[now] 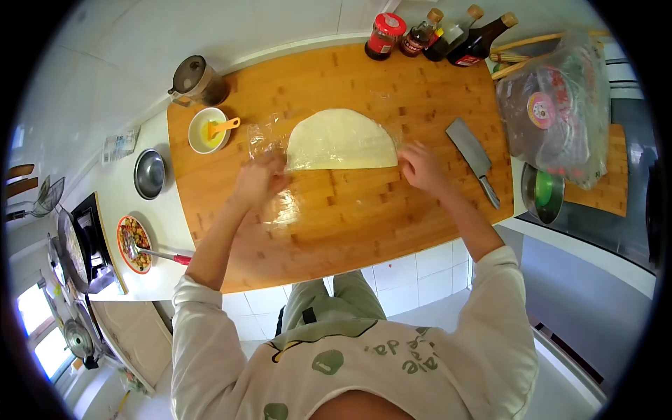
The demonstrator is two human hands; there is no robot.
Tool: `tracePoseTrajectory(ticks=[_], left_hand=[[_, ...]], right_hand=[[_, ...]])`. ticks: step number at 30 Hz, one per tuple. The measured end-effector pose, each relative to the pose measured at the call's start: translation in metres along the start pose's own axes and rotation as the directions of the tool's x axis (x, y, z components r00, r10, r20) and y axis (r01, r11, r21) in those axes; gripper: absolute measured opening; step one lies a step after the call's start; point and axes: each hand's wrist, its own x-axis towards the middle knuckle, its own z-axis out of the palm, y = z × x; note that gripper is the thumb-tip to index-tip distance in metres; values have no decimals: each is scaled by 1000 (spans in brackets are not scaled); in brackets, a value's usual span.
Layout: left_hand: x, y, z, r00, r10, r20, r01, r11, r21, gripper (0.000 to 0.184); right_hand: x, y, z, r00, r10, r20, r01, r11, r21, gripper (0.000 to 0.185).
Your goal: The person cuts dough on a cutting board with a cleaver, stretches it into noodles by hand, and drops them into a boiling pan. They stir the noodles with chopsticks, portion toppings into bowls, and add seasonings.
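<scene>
Dough (342, 140) lies btwn L fingers (277, 166) & R fingers (411, 158), nr straight edge's ends; can't tell if apart or together.

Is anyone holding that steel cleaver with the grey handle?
No, the cleaver lies on the brown wooden board, clear of both hands.

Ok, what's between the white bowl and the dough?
Crinkled clear film, lying on the board just beside the dough; nearer the white bowl is a strip of bare board. The head view shows it.
</scene>
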Motion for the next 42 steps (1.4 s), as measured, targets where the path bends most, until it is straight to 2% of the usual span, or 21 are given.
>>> tracePoseTrajectory(ticks=[1,3,7,8,10,12,13,15,16,18,20,22,26,30,32,33,35,36,37,39,42], left_hand=[[7,10,0,1000,-7,2,7,1000,0,34],[32,37,-2,969,-230,-96,231,973,0,37],[42,34,22,981,-80,-174,109,981,160,28],[41,27,26,993,-116,-34,119,989,87,24],[33,14,40,984,-141,111,140,990,16,20],[19,8,53,997,58,56,-51,992,-114,14],[14,6,53,997,57,58,-50,992,-116,14],[6,13,41,946,-17,323,17,1000,3,34],[-2,13,42,946,-17,323,18,1000,1,34],[-18,14,44,998,-59,-13,59,998,-23,22],[-23,19,39,988,-107,-113,111,993,27,26],[-21,28,32,963,-152,-221,173,982,78,30],[-10,15,40,908,-198,-370,229,972,44,25],[-10,-32,34,883,-120,-454,187,977,106,20],[-6,-38,23,847,-251,-469,318,946,69,18],[-5,-35,18,860,-243,-449,320,942,103,25],[6,-5,27,869,-153,-470,116,987,-108,42],[16,30,10,963,-147,-226,121,985,-126,64],[16,33,29,941,62,-333,-100,990,-97,78],[35,43,39,965,122,-230,-73,975,211,85],[38,15,40,968,35,-249,-6,993,116,82]], right_hand=[[12,-6,2,980,101,-172,-86,992,91,19],[43,-20,3,989,79,-123,-71,995,68,23],[64,-30,6,994,96,56,-97,995,11,20],[65,-27,7,994,95,57,-96,995,15,20],[63,-19,10,832,259,491,-272,961,-46,12],[46,-25,7,882,156,445,-148,988,-52,7],[33,-30,5,915,49,400,-24,998,-66,4],[11,-35,5,939,2,344,10,999,-33,4],[2,-37,6,959,-45,281,48,999,-3,5],[-16,-38,6,986,29,167,-41,997,68,4],[-24,-41,10,993,103,57,-110,982,150,8],[-20,-42,16,983,114,-146,-128,988,-87,17],[4,-46,30,991,28,-134,-28,1000,0,21],[-4,-11,31,978,168,-127,-163,985,51,20],[-10,-5,30,965,211,-152,-204,977,66,22],[-12,-6,29,960,197,-197,-198,980,17,29],[-9,-14,23,956,169,-241,-183,983,-36,38],[2,-29,17,976,127,-175,-144,986,-88,49],[15,-43,12,991,85,-105,-99,986,-135,61],[47,-66,12,999,2,-54,-10,989,-146,69],[86,-79,20,994,-107,27,110,981,-159,78]])
